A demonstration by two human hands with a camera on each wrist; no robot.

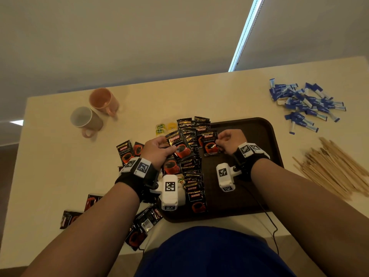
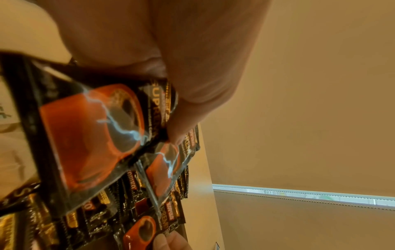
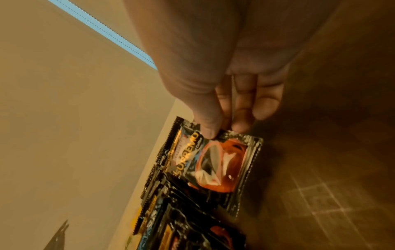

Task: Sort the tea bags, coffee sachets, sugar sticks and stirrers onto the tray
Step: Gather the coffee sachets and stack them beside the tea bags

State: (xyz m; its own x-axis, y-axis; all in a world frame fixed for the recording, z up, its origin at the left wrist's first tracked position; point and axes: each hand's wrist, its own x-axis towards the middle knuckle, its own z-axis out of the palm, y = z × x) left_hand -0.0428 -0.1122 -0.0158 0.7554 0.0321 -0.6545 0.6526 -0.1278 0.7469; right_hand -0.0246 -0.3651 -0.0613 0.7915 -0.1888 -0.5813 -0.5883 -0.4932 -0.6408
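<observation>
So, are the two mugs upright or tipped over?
Both are upright: the pink mug and the grey mug stand on the table with open mouths facing up.

We see our right hand (image 3: 215,81) reaching down, thumb and fingertips (image 3: 210,133) pinching the top edge of a black coffee sachet (image 3: 215,162) printed with a red cup. It lies on the dark brown tray (image 3: 320,169). More sachets (image 3: 183,225) overlap just beside it, along the tray's edge by the pale table (image 3: 153,152).
</observation>
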